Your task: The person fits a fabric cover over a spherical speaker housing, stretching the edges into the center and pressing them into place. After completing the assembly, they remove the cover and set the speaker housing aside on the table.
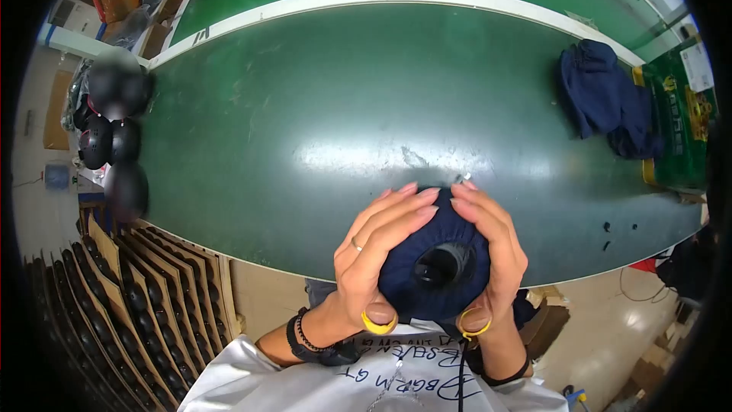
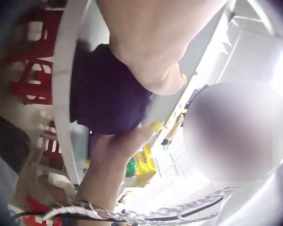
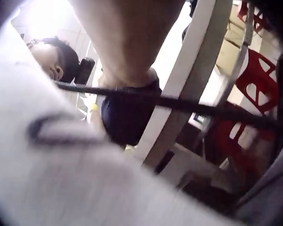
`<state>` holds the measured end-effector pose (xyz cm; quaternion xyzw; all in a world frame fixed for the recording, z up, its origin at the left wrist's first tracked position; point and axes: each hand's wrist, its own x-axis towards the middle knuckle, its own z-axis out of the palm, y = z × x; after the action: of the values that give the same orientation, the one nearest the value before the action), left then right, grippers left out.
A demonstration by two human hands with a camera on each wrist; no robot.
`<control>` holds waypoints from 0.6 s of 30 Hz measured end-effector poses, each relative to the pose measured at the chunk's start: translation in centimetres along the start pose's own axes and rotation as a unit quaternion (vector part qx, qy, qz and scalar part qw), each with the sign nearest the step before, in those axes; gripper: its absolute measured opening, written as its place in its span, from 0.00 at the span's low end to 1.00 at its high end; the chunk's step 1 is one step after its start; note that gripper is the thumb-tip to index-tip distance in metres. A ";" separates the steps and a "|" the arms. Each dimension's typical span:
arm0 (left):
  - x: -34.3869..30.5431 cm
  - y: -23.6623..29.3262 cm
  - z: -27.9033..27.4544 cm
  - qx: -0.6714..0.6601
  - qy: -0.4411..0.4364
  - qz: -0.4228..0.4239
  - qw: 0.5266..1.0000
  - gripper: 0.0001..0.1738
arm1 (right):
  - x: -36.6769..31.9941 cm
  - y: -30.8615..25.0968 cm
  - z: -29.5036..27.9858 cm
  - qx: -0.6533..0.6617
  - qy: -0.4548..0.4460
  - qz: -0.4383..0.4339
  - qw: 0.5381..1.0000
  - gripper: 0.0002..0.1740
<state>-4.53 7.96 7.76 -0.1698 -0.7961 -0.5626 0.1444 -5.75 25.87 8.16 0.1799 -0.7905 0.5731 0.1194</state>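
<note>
A rounded object covered in dark blue cloth [image 1: 396,278] is held between both hands at the table's near edge, with a round dark opening facing up. The left hand [image 1: 374,252] grips its left side, fingers curved over the far rim and the thumb near the body. On the other side the right hand [image 1: 496,252] grips it the same way. Both thumbs wear yellow bands. In the left wrist view the dark cloth [image 2: 108,94] lies between the two hands; the right wrist view shows the cloth [image 3: 127,115] under the right hand [image 3: 127,70].
A green table [image 1: 305,91] spans the view. Dark blue cloth pieces [image 1: 598,91] lie at the right beside a green and yellow box [image 1: 675,122]. Small black bits [image 1: 607,226] are on the table's right. Black round objects [image 1: 126,141] stand at the left, above racks with cardboard dividers [image 1: 164,282].
</note>
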 end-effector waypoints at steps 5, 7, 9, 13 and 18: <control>-1.2 -1.7 0.6 -0.058 0.028 -0.011 0.998 0.59 | -0.3 0.7 0.3 -0.017 0.003 -0.023 1.000 0.66; -0.9 -1.1 0.5 -0.099 0.026 -0.097 0.990 0.57 | -0.2 0.3 0.2 0.029 0.009 0.044 0.999 0.67; -0.9 -1.0 -0.1 -0.109 0.016 -0.093 0.990 0.54 | -0.2 -0.1 0.0 0.051 0.003 0.074 0.996 0.66; 0.3 0.0 -1.4 -0.105 -0.030 -0.097 0.989 0.50 | 0.7 -0.7 -0.6 0.119 -0.013 0.137 0.983 0.63; 0.6 -0.2 -1.3 -0.079 -0.054 -0.079 0.992 0.53 | 0.2 0.1 0.0 0.090 0.000 0.081 0.993 0.63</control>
<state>-5.07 6.76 8.27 -0.1473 -0.7668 -0.6233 0.0429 -5.97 25.89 8.15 0.1253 -0.7476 0.6497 0.0562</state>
